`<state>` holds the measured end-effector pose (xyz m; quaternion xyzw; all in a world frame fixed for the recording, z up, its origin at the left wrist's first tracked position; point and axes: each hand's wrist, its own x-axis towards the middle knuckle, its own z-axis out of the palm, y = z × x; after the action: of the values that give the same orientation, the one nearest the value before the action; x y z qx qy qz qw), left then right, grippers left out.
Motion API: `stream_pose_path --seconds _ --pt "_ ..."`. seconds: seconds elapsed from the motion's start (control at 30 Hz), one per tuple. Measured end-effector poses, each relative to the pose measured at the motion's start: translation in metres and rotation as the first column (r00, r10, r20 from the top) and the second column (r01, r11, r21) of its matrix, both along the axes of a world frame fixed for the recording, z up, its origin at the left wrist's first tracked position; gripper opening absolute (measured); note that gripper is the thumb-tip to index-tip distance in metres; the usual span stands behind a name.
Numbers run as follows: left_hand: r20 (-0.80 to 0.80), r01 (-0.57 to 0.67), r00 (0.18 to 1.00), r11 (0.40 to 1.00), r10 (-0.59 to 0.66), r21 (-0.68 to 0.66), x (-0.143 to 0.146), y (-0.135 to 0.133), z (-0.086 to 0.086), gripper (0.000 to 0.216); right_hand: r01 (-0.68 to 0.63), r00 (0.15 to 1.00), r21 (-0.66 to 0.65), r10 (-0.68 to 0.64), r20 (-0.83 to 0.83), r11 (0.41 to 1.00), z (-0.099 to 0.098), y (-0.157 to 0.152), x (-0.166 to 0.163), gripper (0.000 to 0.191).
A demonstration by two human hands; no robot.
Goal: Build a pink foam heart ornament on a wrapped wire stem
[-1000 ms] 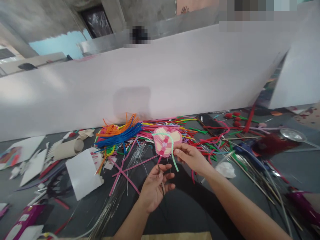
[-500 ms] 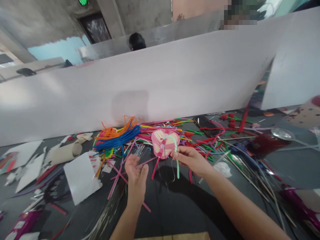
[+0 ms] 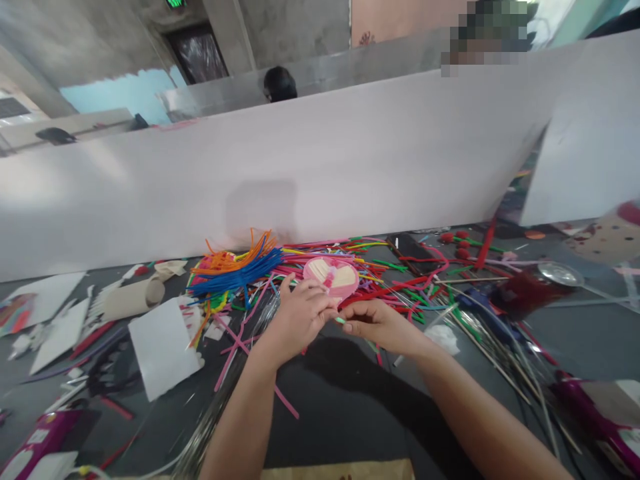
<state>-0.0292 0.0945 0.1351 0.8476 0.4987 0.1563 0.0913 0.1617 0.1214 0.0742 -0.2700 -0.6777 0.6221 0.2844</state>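
Observation:
My left hand (image 3: 299, 315) and my right hand (image 3: 383, 325) meet just in front of a pink and cream heart-shaped piece (image 3: 345, 281) with a small dark pink decoration in its middle. Between the fingertips shows a short bit of a light green pipe cleaner (image 3: 340, 320). Both hands are closed in a pinch on it, and the rest of it is hidden by the fingers. Behind the left hand lie a bundle of blue pipe cleaners (image 3: 237, 277) and a bundle of orange ones (image 3: 220, 263).
A white partition (image 3: 300, 167) stands behind the table. To the left lie a cardboard tube (image 3: 130, 299), white paper (image 3: 163, 350) and a purple device (image 3: 45, 440). Toward the right are a phone (image 3: 413, 253), a dark red jar (image 3: 525, 290), wires and another purple device (image 3: 595, 413).
My left hand has gone from open and apart to closed at the right hand's fingertips. The light green pipe cleaner, earlier curved over the heart, is now mostly hidden between my hands.

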Motion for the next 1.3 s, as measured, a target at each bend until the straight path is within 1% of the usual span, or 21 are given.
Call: stream_pose_path --seconds 0.1,0.2,0.33,0.4,0.43,0.5,0.6,0.7,0.87,1.03,1.1,1.2,1.3 --pt "0.019 -0.041 0.999 0.999 0.042 -0.021 -0.005 -0.001 -0.003 0.026 0.005 0.998 0.074 -0.010 0.059 0.997 0.002 0.002 0.003 0.026" --pt "0.038 -0.048 0.998 0.997 0.050 -0.065 -0.006 -0.003 -0.005 0.025 0.008 0.993 0.180 -0.029 0.114 0.984 0.005 0.002 0.005 0.021" --pt "0.080 -0.029 0.996 0.996 0.036 -0.087 -0.005 -0.004 -0.007 0.023 0.064 0.984 0.360 -0.119 0.132 0.931 0.006 0.000 0.002 0.014" --pt "0.125 -0.025 0.991 0.996 0.036 -0.085 -0.004 -0.003 -0.009 0.024 0.096 0.983 0.390 -0.150 0.110 0.916 0.003 -0.002 0.000 0.013" --pt "0.151 -0.021 0.988 0.996 0.034 -0.087 -0.004 -0.003 -0.010 0.025 0.108 0.983 0.376 -0.154 0.096 0.920 0.002 -0.002 -0.002 0.012" --pt "0.199 -0.009 0.980 0.995 0.028 -0.099 -0.002 -0.003 -0.012 0.027 0.105 0.988 0.305 -0.134 0.075 0.947 -0.001 -0.003 -0.004 0.010" --pt "0.257 -0.007 0.966 0.995 0.033 -0.099 0.002 -0.005 -0.015 0.027 0.037 0.997 0.154 -0.047 0.063 0.987 -0.003 -0.005 -0.007 0.016" --pt "0.295 -0.004 0.955 0.995 0.033 -0.098 0.007 -0.005 -0.016 0.030 -0.032 0.999 0.077 0.029 0.037 0.997 -0.002 -0.007 -0.009 0.022" --pt "0.334 0.028 0.942 0.991 0.018 -0.132 0.006 -0.004 -0.016 0.036 -0.067 0.998 0.036 0.067 0.007 0.997 -0.003 -0.007 -0.010 0.026" --pt "0.316 0.111 0.946 0.985 -0.065 -0.129 -0.004 -0.003 -0.011 0.027 -0.088 0.996 0.043 0.088 0.004 0.995 -0.011 -0.006 -0.013 0.030" --pt "0.305 0.118 0.950 0.982 -0.068 -0.146 -0.007 -0.003 -0.011 0.025 -0.097 0.995 0.045 0.096 0.031 0.994 -0.012 -0.006 -0.013 0.030" --pt "0.308 0.047 0.951 0.983 0.010 -0.176 -0.010 -0.003 -0.010 0.024 -0.078 0.995 0.050 0.075 0.061 0.996 -0.009 -0.001 -0.005 0.027" --pt "0.328 -0.056 0.937 0.977 0.122 -0.205 -0.015 -0.004 -0.009 0.023 -0.027 0.995 0.108 0.016 0.099 0.994 0.001 0.008 0.016 0.030"
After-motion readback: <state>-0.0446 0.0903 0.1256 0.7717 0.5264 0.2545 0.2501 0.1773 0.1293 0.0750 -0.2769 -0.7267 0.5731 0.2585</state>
